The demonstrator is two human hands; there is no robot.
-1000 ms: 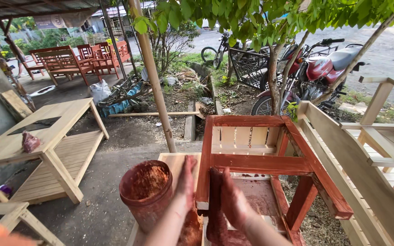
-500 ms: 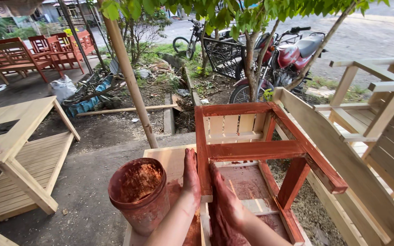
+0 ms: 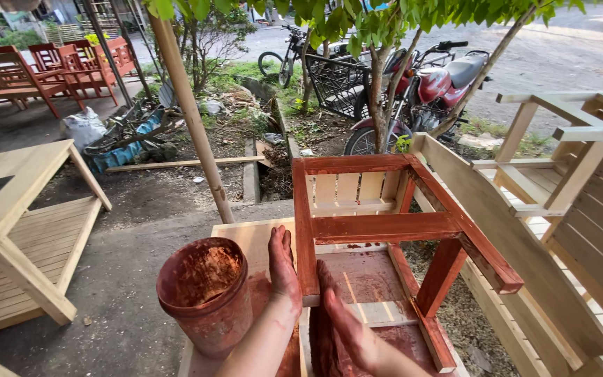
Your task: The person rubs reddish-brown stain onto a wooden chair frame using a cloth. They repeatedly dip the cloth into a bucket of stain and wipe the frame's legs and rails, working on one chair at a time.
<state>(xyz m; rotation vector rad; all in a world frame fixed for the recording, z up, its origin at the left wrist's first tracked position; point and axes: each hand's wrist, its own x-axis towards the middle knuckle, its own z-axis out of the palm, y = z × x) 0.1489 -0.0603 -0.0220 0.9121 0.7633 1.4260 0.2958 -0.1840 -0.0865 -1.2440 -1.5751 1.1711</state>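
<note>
A small wooden table frame [image 3: 385, 227], stained reddish brown on its legs and rails, lies on its side on a bare wood panel [image 3: 249, 241]. My left hand [image 3: 283, 269], smeared with red stain, lies flat against the outer side of the near left leg. My right hand [image 3: 340, 324], also stained, presses a dark red rag [image 3: 324, 342] against the inner side of that leg. A round pot [image 3: 207, 293] caked with red stain stands just left of my left hand.
An unstained wooden table [image 3: 26, 230] stands at the left. Pale wooden chair frames [image 3: 560, 188] crowd the right. A bamboo pole [image 3: 193, 115] rises behind the pot. Red-stained chairs [image 3: 57, 70] stand at the far left, and a motorbike [image 3: 430, 87] and a bicycle [image 3: 294, 52] are parked behind.
The view has shifted so the frame and pot sit further left and closer. Both hands stay on the near leg, the right hand rubbing slightly lower.
</note>
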